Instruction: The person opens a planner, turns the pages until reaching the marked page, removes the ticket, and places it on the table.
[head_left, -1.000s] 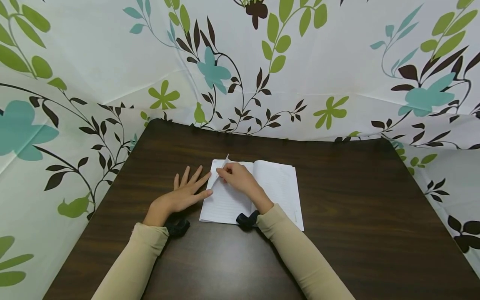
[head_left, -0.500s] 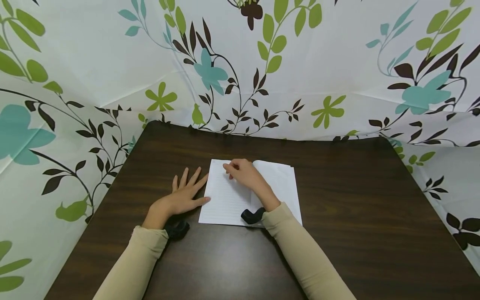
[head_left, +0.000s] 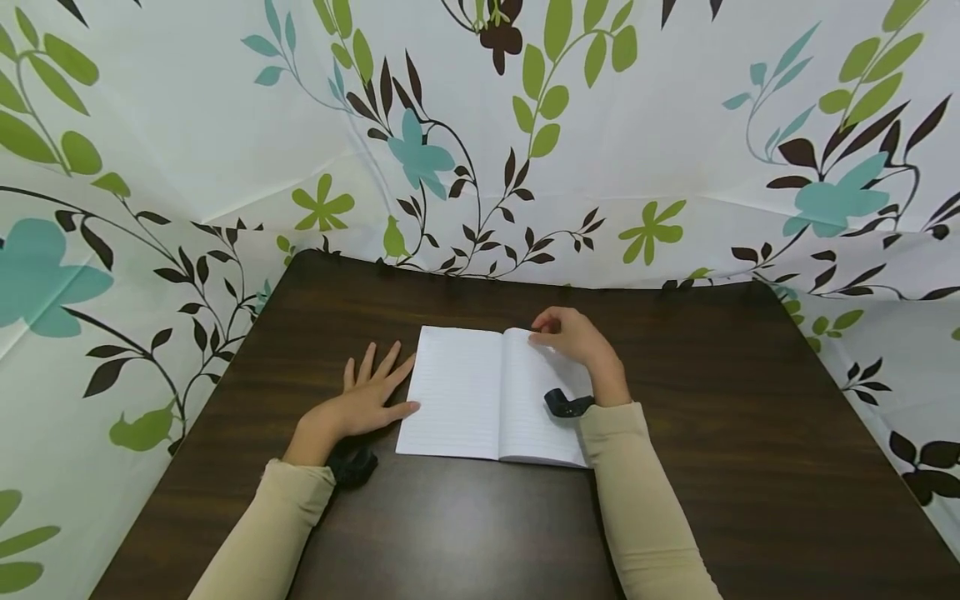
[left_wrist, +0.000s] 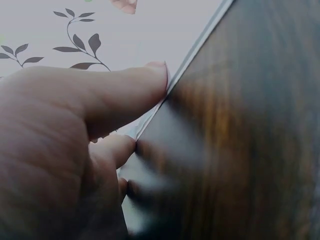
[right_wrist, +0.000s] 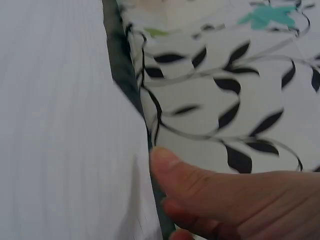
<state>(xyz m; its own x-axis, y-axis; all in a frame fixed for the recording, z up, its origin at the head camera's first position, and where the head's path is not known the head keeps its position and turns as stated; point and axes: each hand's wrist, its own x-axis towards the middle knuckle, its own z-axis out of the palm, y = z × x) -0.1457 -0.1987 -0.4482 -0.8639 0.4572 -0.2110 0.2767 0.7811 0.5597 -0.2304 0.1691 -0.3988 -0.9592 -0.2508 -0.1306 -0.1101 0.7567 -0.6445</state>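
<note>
A notebook [head_left: 461, 400] with ruled white pages lies spread flat on the dark wooden table. My left hand [head_left: 358, 408] rests at its left side with fingers spread, thumb and index fingertips meeting the edge. Close up, the left wrist view has that thumb [left_wrist: 135, 82] against the notebook's thin edge. Over the top of the right-hand page [head_left: 536, 400] is my right hand [head_left: 576, 337], fingers loosely bent, a small gap between thumb and index finger. In the right wrist view its thumb [right_wrist: 195, 180] is at the page's edge, partly hiding the other fingers.
Dark wooden table [head_left: 720, 400] surrounds the notebook. A white cloth [head_left: 480, 192] printed with leaves and flowers hangs behind and at the sides. A black wrist mount [head_left: 352, 467] sits on the left wrist, another mount [head_left: 567, 404] on the right.
A page that my right hand held lifted at the left has come down flat on the left side. My right hand has moved right to the top of the right-hand page. The left hand stays put.
</note>
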